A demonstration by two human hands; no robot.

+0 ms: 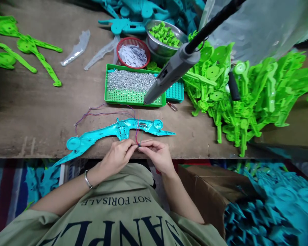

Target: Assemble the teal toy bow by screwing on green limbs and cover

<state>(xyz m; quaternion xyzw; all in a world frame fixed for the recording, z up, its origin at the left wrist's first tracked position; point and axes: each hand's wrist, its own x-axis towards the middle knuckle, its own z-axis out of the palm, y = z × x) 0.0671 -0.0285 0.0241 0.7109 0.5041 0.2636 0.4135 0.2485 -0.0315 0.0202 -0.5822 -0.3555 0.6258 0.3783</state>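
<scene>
Left hand (119, 152) and right hand (159, 153) both pinched on wires (137, 134), near edge of table (46, 112). Green parts (246, 92) heaped right; blue part (100, 135) just beyond hands; hanging screwdriver (170, 73) blocks part of far tray (128, 104). Wires unreadable at pinch.

The turquoise bow (101, 134) is showing smooth, glossy plastic. The bowl (184, 37) and the bracelet (87, 180) are gleaming like polished metal, the shirt (115, 184) is looking like matt cloth, and the table (48, 116) is showing a dull, scuffed surface.

Moderate, diffuse light with soft sheen on the turquoise part (102, 133), and stretched, blurry outer edges.
</scene>
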